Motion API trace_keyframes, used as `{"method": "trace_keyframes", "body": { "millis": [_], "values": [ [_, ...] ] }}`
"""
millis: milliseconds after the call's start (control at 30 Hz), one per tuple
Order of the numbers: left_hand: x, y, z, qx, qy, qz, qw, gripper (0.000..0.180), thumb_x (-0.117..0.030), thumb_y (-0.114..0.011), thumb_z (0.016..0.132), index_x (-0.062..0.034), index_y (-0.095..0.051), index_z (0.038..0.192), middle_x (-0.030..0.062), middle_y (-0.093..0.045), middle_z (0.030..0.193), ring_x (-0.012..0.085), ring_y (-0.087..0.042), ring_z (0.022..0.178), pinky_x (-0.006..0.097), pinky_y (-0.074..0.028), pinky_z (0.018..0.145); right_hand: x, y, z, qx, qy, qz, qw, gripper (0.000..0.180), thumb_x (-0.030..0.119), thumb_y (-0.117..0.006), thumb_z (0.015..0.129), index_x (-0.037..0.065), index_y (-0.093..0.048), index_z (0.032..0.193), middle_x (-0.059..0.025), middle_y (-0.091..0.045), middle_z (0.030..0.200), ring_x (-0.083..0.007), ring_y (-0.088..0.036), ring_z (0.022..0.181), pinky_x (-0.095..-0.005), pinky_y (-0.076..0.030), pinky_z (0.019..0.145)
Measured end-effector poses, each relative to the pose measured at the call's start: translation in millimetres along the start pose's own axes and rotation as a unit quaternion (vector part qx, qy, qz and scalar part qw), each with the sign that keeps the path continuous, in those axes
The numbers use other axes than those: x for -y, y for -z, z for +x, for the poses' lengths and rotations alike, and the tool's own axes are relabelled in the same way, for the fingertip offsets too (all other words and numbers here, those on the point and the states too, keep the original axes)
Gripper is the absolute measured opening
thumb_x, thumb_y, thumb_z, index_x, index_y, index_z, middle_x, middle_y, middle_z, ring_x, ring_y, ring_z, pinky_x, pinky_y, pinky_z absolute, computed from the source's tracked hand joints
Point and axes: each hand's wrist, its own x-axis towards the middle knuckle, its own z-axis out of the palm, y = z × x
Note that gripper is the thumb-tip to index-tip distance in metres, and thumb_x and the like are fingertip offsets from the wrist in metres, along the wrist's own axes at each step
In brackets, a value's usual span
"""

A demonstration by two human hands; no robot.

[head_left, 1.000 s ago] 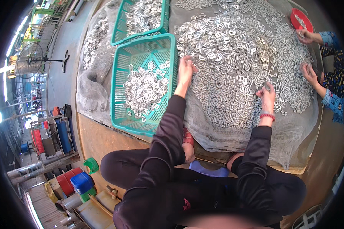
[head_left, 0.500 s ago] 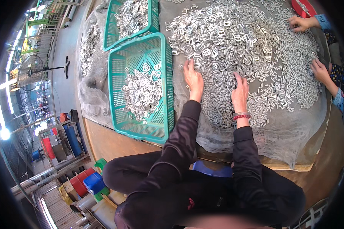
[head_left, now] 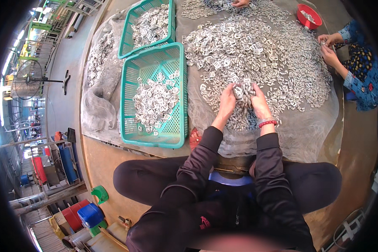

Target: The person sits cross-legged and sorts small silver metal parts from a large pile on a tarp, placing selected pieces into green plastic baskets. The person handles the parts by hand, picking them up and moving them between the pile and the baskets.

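While I look down from the head camera, I see my left hand (head_left: 227, 102) and my right hand (head_left: 258, 102) close together over a big pile of small metal pieces (head_left: 256, 54). Both hands are curled around one bunch of metal pieces (head_left: 243, 90), which sits between my fingers. My hands press in from each side, so the bunch is lifted a little above the pile. My right wrist has a red band (head_left: 267, 123) on it.

The pile lies on a grey cloth (head_left: 315, 126) spread over the low table. Just left of my hands is a green basket (head_left: 132, 126) with more shiny pieces heaped in its middle. Past it, farther away, is a second green basket (head_left: 126, 46), also holding pieces.

At the far right, another person in a blue sleeve (head_left: 365, 84) has both hands at the edge of the pile. Near that person is a red bowl (head_left: 310, 16). My legs in dark trousers are crossed below the table edge.
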Motion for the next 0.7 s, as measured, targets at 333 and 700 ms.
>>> {"method": "trace_keyframes", "body": {
  "millis": [333, 700],
  "values": [
    [-78.2, 55.8, 0.5, 0.151, 0.133, -0.093, 0.975, 0.038, 0.004, -0.034, 0.084, -0.0021, -0.054, 0.116, 0.0092, -0.051, 0.114, 0.0161, -0.052, 0.093, 0.033, -0.053, 0.077, 57.0, 15.4, -31.3, 0.057, -0.055, 0.102, 0.992, 0.042, -0.009, -0.030, 0.075, 0.006, -0.054, 0.106, -0.0114, -0.038, 0.131, -0.0299, -0.045, 0.114, -0.0428, -0.055, 0.078],
    [9.6, 60.5, -34.0, 0.085, 0.021, 0.397, 0.914, 0.046, -0.034, -0.072, 0.072, 0.0003, -0.057, 0.099, 0.0207, -0.063, 0.084, 0.0369, -0.061, 0.080, 0.042, -0.049, 0.072, -4.2, 33.8, -12.5, -0.068, 0.038, -0.033, 0.996, 0.042, -0.004, -0.031, 0.083, 0.007, -0.053, 0.117, -0.0090, -0.054, 0.119, -0.0228, -0.054, 0.107, -0.0388, -0.047, 0.081]
  ]
}}
